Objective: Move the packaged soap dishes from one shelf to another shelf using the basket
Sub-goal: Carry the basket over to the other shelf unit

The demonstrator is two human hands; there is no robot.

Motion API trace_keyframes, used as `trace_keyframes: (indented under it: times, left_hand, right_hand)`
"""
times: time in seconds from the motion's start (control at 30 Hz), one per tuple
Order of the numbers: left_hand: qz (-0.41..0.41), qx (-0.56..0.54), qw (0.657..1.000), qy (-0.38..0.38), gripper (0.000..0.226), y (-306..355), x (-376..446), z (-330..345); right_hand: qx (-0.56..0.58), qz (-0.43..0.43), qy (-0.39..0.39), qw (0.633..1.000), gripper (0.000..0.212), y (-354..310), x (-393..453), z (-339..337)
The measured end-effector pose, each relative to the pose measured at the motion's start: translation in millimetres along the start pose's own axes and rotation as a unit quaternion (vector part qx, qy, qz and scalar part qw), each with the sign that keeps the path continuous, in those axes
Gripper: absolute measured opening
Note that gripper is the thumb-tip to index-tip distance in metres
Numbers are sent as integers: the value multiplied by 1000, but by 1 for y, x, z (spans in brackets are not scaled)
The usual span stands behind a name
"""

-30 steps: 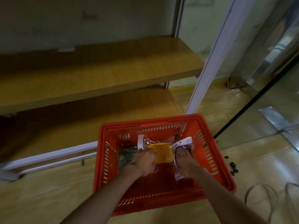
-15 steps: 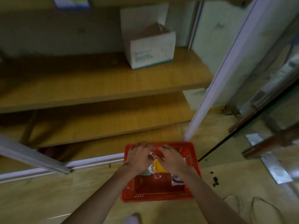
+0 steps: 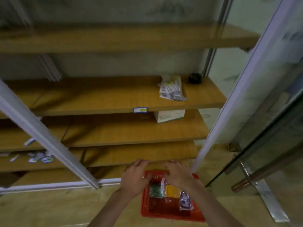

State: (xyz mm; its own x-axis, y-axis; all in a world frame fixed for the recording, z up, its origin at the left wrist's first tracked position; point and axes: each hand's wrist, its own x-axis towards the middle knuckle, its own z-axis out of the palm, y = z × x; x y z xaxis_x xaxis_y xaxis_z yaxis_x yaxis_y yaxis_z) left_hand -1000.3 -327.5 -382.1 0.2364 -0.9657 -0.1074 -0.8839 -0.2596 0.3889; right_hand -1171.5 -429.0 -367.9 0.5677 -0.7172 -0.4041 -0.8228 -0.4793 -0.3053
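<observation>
Both hands, left (image 3: 135,176) and right (image 3: 178,175), seem raised together, holding nothing, above the floor-parked basket (image 3: 172,216), its soap dishes (image 3: 171,190) within easy reach.

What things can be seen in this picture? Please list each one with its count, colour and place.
basket: 1, red, on the floor below the shelves
soap dish packs: 3 visible, green, yellow, purple, in the basket
wooden shelves: several, brown, stacked ahead
packet pile: 1, whitish, on the labelled shelf, right part
cardboard box: 1, white, one shelf lower
dark object: 1, black, behind the pile
left hand: over the basket's far rim
right hand: over the basket's far rim
</observation>
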Motion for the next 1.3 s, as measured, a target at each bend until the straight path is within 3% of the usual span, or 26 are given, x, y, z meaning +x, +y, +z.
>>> trace_keyframes:
  times: [0.23, 0.47, 0.93, 1.3]
  left_hand:
    - [-35, 6, 998, 56, 48, -20, -51, -123]
    - [-62, 31, 990, 124, 50, -81, -77, -233]
    - [-142, 90, 955, 245, 51, -328, -152, -449]
    - [-155, 110, 924, 331, 48, -471, -182, -566]
  right_hand:
    - [17, -89, 20, 996, 45, -86, -40, -70]
    - [-6, -203, 80, 976, 41, -224, -36, -122]
    - [18, -359, 161, 919, 38, -572, 23, -143]
    - [64, -402, 190, 893, 34, -750, 79, -166]
